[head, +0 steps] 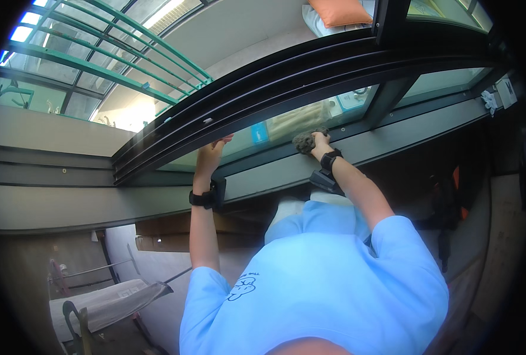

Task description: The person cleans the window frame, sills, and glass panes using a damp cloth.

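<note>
My right hand point(321, 142) grips a bunched grey-green cloth point(304, 142), which rests against the lower part of a window pane point(285, 133) near its dark bottom frame. My left hand point(214, 148) is raised at the underside of the black window rail point(263, 98). The rail partly hides its fingers, so whether it holds anything is unclear. Below both hands runs a grey window sill point(263, 178). Each wrist wears a black strap with a dark device.
Green metal bars point(94, 66) stand outside at the upper left. An orange cushion point(340, 12) lies beyond the frame. A white box point(505, 92) and crumpled white tissue point(489, 101) sit at the sill's right end. A pale fabric-covered rack point(107, 304) is at lower left.
</note>
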### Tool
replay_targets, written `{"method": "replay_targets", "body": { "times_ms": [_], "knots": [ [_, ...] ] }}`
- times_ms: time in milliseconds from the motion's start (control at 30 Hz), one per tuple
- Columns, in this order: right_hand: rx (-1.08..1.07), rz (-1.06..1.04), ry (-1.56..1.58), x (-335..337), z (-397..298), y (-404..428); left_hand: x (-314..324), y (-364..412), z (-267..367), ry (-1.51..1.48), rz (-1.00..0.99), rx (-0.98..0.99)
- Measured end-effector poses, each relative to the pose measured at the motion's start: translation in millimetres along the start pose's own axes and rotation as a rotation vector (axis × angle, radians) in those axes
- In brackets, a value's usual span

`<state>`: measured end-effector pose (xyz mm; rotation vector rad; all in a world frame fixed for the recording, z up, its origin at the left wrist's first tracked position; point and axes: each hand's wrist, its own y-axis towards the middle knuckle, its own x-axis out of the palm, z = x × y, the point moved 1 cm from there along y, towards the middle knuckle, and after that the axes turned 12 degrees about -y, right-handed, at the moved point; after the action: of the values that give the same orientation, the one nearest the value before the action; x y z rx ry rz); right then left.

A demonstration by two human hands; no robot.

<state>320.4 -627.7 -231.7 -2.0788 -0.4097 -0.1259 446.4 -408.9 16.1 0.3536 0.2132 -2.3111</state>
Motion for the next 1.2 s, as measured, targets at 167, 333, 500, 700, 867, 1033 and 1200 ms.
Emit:
{"method": "replay_targets", "body": {
  "times_ms": [167,333,500,700,867,1033,1200],
  "knots": [
    [0.170,-0.125,-0.158,92,65,-78,3,-3,3,0.037,-0.046,0.009],
    [0.178,-0.292,-0.151,113,90,-80,-7,-7,-8,0.125,-0.158,0.167],
    [-0.085,-0.386,-0.249,52,36,-64,-7,-11,-9,0.138,-0.163,0.180],
    [-0.404,-0.125,0.030,-60,-65,-45,-4,-12,-17,0.162,-0.145,0.189],
    [-0.412,-0.004,0.298,-110,-104,-29,4,-12,-8,0.265,-0.113,0.107],
    [-0.191,-0.077,0.355,-115,-85,14,13,-3,-22,0.132,-0.023,-0.020],
    [-0.190,0.000,0.291,-108,-90,-5,28,-6,-15,0.324,0.066,0.074]
  ]
}}
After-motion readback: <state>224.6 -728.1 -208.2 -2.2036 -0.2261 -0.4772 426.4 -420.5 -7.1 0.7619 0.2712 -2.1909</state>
